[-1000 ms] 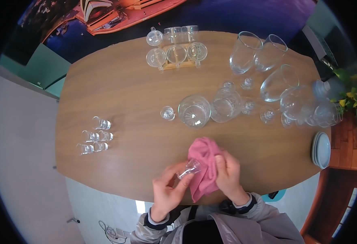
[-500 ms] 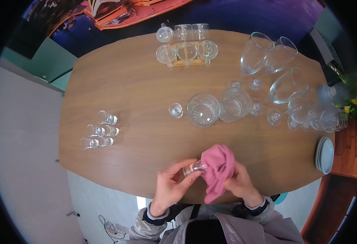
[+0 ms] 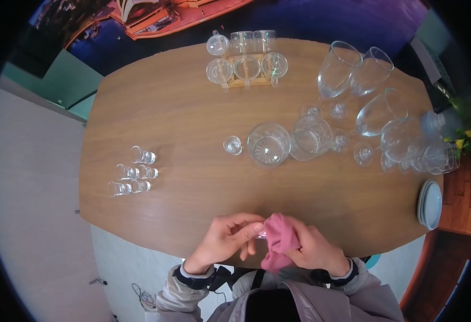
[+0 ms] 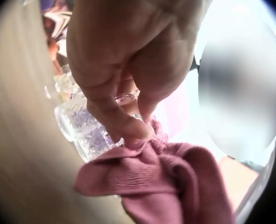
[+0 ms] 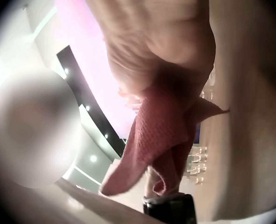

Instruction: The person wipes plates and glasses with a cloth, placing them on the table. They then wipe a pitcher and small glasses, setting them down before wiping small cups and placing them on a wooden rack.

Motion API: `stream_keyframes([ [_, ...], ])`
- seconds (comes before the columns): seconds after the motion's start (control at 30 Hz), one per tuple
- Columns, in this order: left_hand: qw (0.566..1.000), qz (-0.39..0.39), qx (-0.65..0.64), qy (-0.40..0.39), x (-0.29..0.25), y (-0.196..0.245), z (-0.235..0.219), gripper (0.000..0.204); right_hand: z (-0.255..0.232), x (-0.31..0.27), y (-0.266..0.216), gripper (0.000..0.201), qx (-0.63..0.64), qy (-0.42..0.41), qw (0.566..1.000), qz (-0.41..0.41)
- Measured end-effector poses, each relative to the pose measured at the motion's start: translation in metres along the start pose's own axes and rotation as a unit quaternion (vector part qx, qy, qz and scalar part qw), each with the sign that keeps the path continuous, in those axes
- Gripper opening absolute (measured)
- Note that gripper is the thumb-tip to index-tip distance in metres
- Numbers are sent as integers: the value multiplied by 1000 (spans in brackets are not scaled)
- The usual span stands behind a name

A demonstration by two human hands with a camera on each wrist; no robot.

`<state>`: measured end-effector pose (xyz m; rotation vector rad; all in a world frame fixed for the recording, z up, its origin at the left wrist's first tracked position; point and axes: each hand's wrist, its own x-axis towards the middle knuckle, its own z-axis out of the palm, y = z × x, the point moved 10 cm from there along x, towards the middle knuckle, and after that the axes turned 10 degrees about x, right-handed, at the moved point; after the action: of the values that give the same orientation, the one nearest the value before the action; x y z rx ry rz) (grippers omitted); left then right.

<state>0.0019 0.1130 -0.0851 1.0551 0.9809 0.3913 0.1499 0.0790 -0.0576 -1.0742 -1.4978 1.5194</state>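
- L hand (image 3: pixel 226 240) pinches sm. glass (image 3: pixel 261 234), mostly hidden by pink cloth (image 3: pixel 281 239).
- R hand (image 3: pixel 315 249) grips cloth agst glass.
- Lg. glass bowl (image 3: pixel 269 145) beyond; goblets (image 3: pixel 382 112) to R.
- 5 shot glasses (image 3: pixel 142 155) far L.

Five small glasses (image 3: pixel 142 155) made a group at the table's (image 3: pixel 192 123) left, and one more small glass (image 3: pixel 233 145) stood near the middle. There were six glass mugs (image 3: pixel 246 68), one wooden rack (image 3: pixel 238 83), two wide glass vessels (image 3: pixel 269 145), three large glasses (image 3: pixel 340 70) at the far right, one pink cloth (image 3: pixel 280 236) and at least two dishes (image 3: pixel 432 205). The overlapping glasses (image 3: pixel 398 140) at the right edge could not be counted.
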Motion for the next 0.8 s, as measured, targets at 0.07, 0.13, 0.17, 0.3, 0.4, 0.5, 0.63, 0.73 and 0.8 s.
stream_keyframes([
  [0.07, 992, -83, -43, -88, -4, -10, 11, 30, 10, 2, -6, 69, -80, -72, 994, 16],
  [0.13, 999, -17, -3, -30, -4, -1, 15, 30, 5, 0, -4, 63, -37, -53, 998, 20],
  [0.17, 998, 46, 35, 28, -5, 10, 12, 30, 2, -1, -1, 58, 7, -34, 999, 27],
  [0.3, 853, 344, 374, 121, -17, 67, 29, 33, -7, 0, 27, 49, 243, 47, 968, 42],
  [0.4, 843, 346, 403, 87, -14, 61, 35, 35, 4, -13, 57, 47, 437, 8, 878, 196],
  [0.5, 835, 322, 439, 80, -13, 63, 35, 36, 2, -12, 55, 47, 430, 39, 879, 202],
  [0.63, 800, 310, 498, 128, -11, 70, 15, 42, -10, -18, 63, 52, 422, 101, 882, 185],
  [0.73, 835, 223, 436, 253, -15, 66, -39, 46, -41, -21, 42, 63, 385, 157, 904, 98],
  [0.8, 857, 211, 357, 307, -6, 62, -70, 47, -46, -22, 32, 62, 331, 154, 929, 54],
])
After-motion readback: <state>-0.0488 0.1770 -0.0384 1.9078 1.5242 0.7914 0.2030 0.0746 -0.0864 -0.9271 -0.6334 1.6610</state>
